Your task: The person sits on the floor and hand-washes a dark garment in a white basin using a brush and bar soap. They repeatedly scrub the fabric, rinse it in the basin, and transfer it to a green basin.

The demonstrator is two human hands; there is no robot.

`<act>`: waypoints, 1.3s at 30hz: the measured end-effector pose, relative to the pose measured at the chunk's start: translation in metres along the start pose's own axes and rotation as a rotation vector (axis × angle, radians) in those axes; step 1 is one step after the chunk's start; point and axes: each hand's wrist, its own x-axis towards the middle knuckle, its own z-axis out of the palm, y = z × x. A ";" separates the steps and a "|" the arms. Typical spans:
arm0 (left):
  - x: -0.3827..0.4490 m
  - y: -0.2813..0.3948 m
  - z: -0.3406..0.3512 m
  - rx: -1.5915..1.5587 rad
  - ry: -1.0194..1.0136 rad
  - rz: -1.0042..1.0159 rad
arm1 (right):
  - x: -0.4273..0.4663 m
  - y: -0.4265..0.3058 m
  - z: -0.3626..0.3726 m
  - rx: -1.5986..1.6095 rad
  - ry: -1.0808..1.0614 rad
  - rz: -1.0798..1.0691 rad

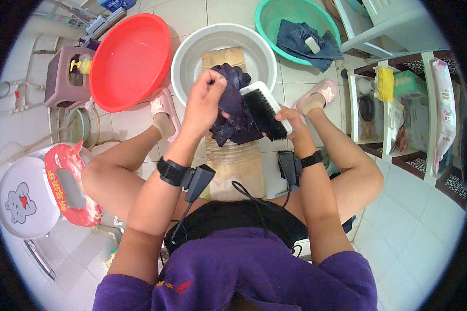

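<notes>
My left hand (207, 102) pinches a bunched, dark purple wet garment (235, 101), raising a fold of it over a wooden washboard (235, 167). The board's far end leans inside a white plastic basin (185, 50), and its near end lies between my thighs. In my right hand (295, 123) is a scrub brush (266, 110) with a white back and black bristles. Its bristles face left, beside the garment's right edge; whether they touch the cloth I cannot tell. Part of the garment is hidden behind the brush and my left hand.
To the left of the white basin stands a red basin (134, 58). A green basin (268, 23) at the far right holds dark blue denim (295, 37) with a white soap bar (312, 45) on it. A shelf unit (387, 112) lines the right side; a purple stool (60, 76) stands left.
</notes>
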 end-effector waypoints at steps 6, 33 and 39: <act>0.044 -0.051 -0.030 0.786 0.145 0.010 | 0.025 -0.003 -0.004 -0.393 0.533 0.001; -0.026 -0.152 0.001 1.196 -0.555 0.272 | 0.149 0.029 -0.037 -2.016 0.535 -0.164; -0.024 -0.150 -0.010 1.182 -0.692 0.275 | 0.092 0.006 -0.025 -2.001 0.126 -0.070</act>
